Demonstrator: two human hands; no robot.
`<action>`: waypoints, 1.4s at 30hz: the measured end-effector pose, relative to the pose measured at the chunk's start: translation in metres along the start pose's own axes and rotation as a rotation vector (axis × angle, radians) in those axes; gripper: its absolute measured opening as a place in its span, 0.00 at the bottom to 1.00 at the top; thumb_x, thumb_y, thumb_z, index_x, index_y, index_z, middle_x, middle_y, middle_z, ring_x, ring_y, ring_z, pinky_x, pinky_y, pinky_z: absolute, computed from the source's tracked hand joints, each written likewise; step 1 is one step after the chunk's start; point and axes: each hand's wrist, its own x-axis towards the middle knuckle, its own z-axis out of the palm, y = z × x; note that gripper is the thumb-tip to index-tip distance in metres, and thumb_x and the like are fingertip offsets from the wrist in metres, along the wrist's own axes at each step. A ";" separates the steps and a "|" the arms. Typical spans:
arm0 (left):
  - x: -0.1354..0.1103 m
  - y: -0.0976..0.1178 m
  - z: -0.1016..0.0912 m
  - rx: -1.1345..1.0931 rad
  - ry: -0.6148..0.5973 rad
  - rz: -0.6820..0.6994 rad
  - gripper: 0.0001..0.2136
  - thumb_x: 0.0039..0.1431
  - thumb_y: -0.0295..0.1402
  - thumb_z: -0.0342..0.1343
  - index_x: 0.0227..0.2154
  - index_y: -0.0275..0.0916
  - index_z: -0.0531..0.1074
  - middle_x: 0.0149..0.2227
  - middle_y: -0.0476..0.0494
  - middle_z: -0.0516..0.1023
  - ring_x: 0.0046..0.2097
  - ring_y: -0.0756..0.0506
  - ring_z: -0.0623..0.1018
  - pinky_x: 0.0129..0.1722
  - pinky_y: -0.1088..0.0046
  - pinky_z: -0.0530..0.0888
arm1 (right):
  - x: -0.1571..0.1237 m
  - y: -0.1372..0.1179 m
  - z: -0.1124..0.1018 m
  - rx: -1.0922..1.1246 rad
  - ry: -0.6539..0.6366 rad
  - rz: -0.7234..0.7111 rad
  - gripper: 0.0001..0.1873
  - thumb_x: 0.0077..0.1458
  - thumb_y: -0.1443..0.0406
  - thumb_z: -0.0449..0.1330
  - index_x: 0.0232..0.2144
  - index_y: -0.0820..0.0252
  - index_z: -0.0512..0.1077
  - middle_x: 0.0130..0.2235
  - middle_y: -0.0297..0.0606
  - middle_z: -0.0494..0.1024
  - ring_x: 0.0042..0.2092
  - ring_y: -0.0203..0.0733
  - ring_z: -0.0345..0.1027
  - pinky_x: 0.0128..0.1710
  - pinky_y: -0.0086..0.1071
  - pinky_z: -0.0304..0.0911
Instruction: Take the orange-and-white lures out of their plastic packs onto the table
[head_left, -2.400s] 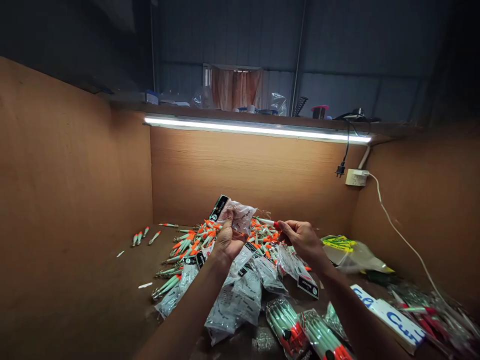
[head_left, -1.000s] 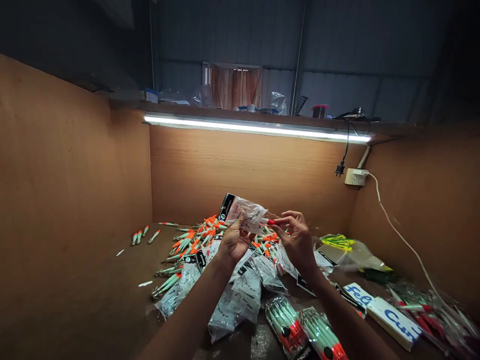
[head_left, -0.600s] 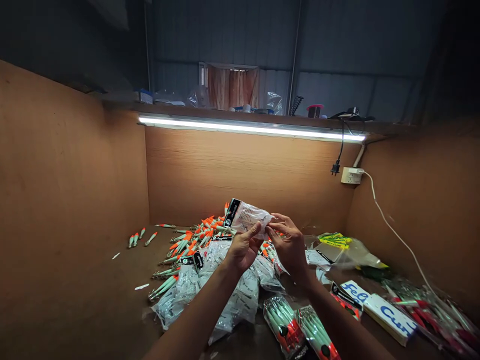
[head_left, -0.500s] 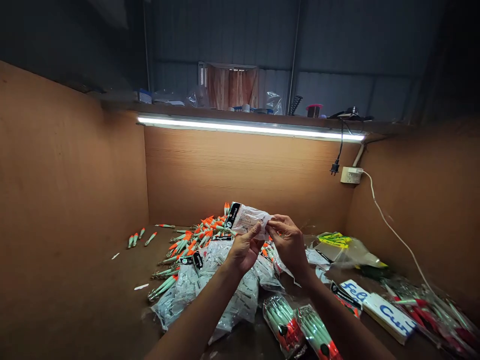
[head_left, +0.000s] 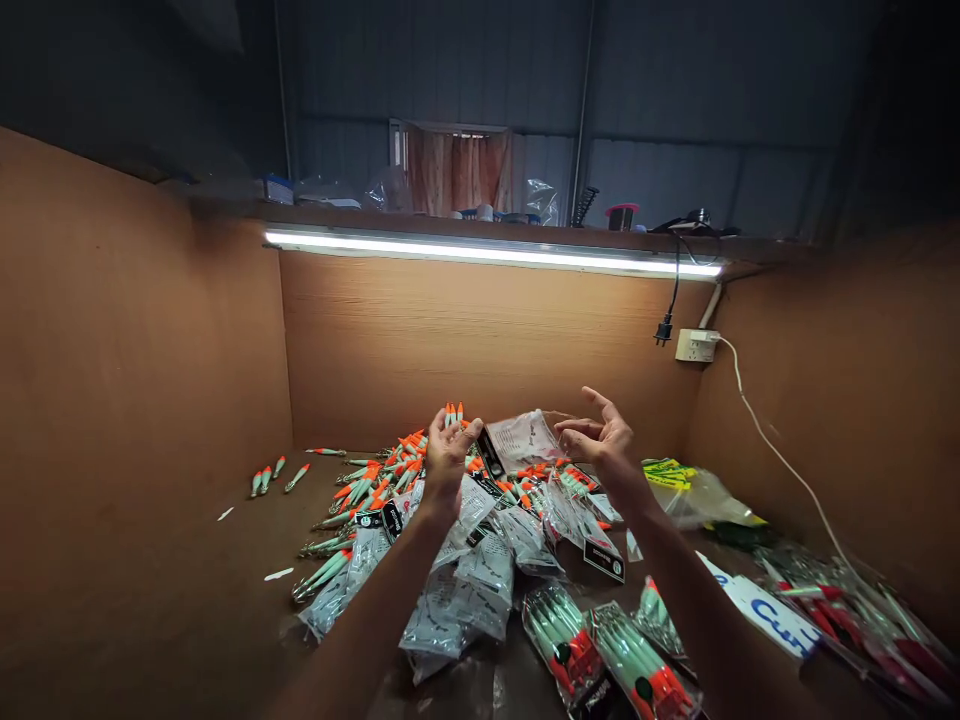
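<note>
A clear printed plastic bag (head_left: 521,440) with a black header stretches between my hands, above a pile of squid-jig lures (head_left: 405,465) with pale green bodies and orange tips. My left hand (head_left: 446,465) is open, its thumb apart from the fingers and close beside the header; whether it touches is unclear. At the bag's other end, my right hand (head_left: 606,445) pinches the edge, with one finger raised. Below lie several similar flat bags (head_left: 480,585). Nearer me are two filled packs of lures (head_left: 562,640), with another partly behind my right forearm.
Several loose lures (head_left: 266,478) lie at the left. On the right are a white block with blue lettering (head_left: 772,615), a heap of reddish packaged items (head_left: 855,610) and a yellow-marked plastic bag (head_left: 682,490). A black plug (head_left: 663,330) hangs beside the wall socket (head_left: 696,345).
My hands have moved apart, the left going left and loosening from the bag. The bag has turned and shifted right, and a finger of my right hand has lifted.
</note>
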 end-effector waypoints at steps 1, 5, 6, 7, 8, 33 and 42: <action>0.002 0.004 -0.001 0.038 -0.057 0.027 0.33 0.43 0.18 0.72 0.54 0.45 0.73 0.57 0.38 0.76 0.64 0.43 0.71 0.65 0.70 0.62 | 0.002 -0.001 -0.004 -0.001 -0.036 0.034 0.49 0.47 0.58 0.71 0.66 0.60 0.56 0.39 0.44 0.85 0.43 0.48 0.78 0.43 0.38 0.71; -0.006 0.005 -0.002 0.196 -0.479 -0.145 0.29 0.38 0.14 0.72 0.46 0.38 0.79 0.49 0.33 0.81 0.57 0.40 0.77 0.54 0.74 0.71 | 0.000 0.000 -0.003 0.011 -0.214 0.165 0.46 0.45 0.62 0.71 0.64 0.60 0.60 0.36 0.42 0.84 0.39 0.46 0.78 0.41 0.36 0.70; -0.009 0.002 -0.002 0.281 -0.572 -0.196 0.24 0.39 0.17 0.72 0.43 0.37 0.81 0.44 0.35 0.83 0.51 0.39 0.80 0.49 0.73 0.73 | -0.001 0.001 0.000 0.021 -0.248 0.178 0.45 0.44 0.63 0.71 0.64 0.60 0.61 0.35 0.41 0.84 0.38 0.45 0.78 0.40 0.36 0.69; -0.013 -0.003 -0.001 0.371 -0.634 -0.228 0.19 0.40 0.21 0.73 0.39 0.36 0.82 0.39 0.37 0.84 0.45 0.40 0.82 0.43 0.74 0.75 | -0.003 0.001 0.003 0.034 -0.268 0.183 0.45 0.45 0.63 0.71 0.64 0.60 0.61 0.35 0.41 0.84 0.38 0.44 0.78 0.40 0.35 0.69; -0.015 -0.009 -0.001 0.445 -0.662 -0.241 0.14 0.42 0.26 0.74 0.35 0.35 0.82 0.34 0.39 0.84 0.38 0.41 0.82 0.38 0.74 0.75 | -0.004 0.002 0.006 0.048 -0.273 0.185 0.44 0.45 0.62 0.71 0.63 0.60 0.62 0.36 0.41 0.84 0.38 0.43 0.77 0.40 0.35 0.69; -0.014 -0.005 0.003 0.570 -0.554 0.008 0.18 0.48 0.45 0.69 0.28 0.32 0.79 0.27 0.45 0.78 0.28 0.50 0.73 0.32 0.74 0.68 | -0.024 0.015 0.028 -0.268 -0.245 -0.313 0.10 0.59 0.57 0.65 0.36 0.56 0.81 0.39 0.39 0.76 0.41 0.42 0.71 0.42 0.34 0.66; -0.016 0.005 0.000 0.657 -0.652 -0.002 0.20 0.51 0.47 0.67 0.34 0.32 0.80 0.31 0.44 0.80 0.30 0.50 0.74 0.34 0.73 0.69 | -0.028 0.027 0.028 -0.042 -0.222 -0.096 0.19 0.52 0.56 0.70 0.44 0.57 0.75 0.36 0.37 0.78 0.36 0.40 0.71 0.35 0.31 0.67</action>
